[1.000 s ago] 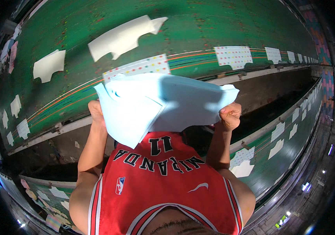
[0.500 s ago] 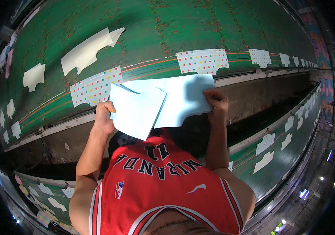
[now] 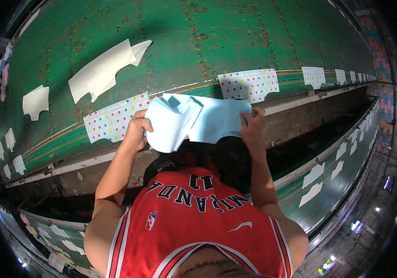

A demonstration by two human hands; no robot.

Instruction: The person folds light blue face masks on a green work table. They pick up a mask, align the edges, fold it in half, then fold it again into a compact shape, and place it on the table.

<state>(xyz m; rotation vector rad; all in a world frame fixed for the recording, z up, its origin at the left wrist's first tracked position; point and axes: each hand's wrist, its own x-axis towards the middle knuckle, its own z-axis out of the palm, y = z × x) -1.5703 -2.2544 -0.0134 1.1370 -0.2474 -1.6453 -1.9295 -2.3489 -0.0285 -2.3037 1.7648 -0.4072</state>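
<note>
I hold a light blue stack of cut fabric or paper pieces out in front of me, above the near edge of a long green table. My left hand grips its left end, where the top piece is bent and curled, with dark folds near the upper edge. My right hand pinches the right end with fingers bent. Just beyond the blue pieces, polka-dot white pieces lie flat on the table, one to either side of them.
Plain cream pieces lie farther back on the table. More dotted pieces continue in a row to the right along its edge. A dark gap with a concrete side separates this table from a second green table on my right, also carrying cut pieces.
Both hands have drawn closer together with the blue pieces, which are now narrower and more bent at the left. The view has shifted along the table since a second ago.
</note>
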